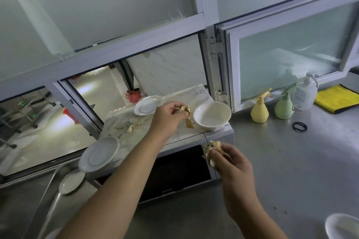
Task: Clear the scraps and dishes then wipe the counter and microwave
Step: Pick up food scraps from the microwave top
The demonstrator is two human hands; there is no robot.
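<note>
Left hand (168, 115) reaching forward, fingers pinched, right hand (232, 163) fingers curled

**Surfaces on and around the microwave**

Glossy white ceramic bowl (212, 115) and saucers (148, 105) sit on a marble-patterned microwave top (196, 93). The counter (291, 161) is dull brushed metal. A yellow cloth (337, 99) looks soft and fuzzy; window panes (287, 60) are frosted glass.

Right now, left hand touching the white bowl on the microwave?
Apart. Head view shows the left hand pinching a scrap, with bare microwave top between it and the white bowl.
</note>
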